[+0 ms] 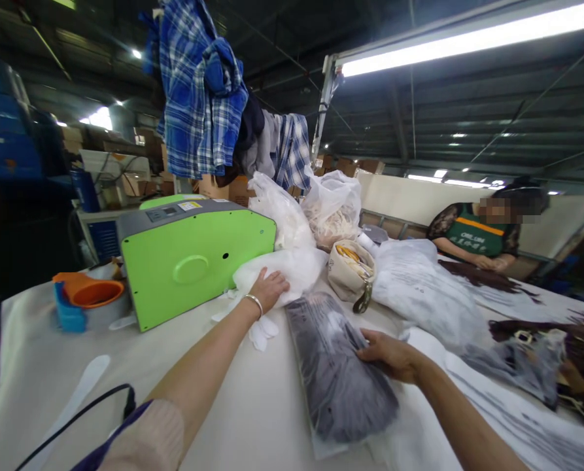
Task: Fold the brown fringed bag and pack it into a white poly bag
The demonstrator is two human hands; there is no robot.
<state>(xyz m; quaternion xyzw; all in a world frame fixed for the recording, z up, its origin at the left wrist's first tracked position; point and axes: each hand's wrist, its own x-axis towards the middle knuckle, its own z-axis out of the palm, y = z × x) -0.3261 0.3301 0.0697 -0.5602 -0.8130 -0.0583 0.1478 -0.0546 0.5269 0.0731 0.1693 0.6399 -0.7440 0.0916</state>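
Observation:
My left hand, with a bracelet at the wrist, reaches to a puffy white plastic bag beside the green machine. Its fingers are spread flat on the white plastic. Before me on the table lies a clear plastic bag with dark grey, gathered fabric inside. My right hand has its thumb and fingers closed on the right edge of that clear bag; some fingertips are hidden. White glove-like pieces lie just below my left hand.
A green machine stands left, near an orange tape dispenser. A canvas pouch and large filled plastic bags lie to the right. Plaid shirts hang above. A co-worker sits across at far right, handling brown material.

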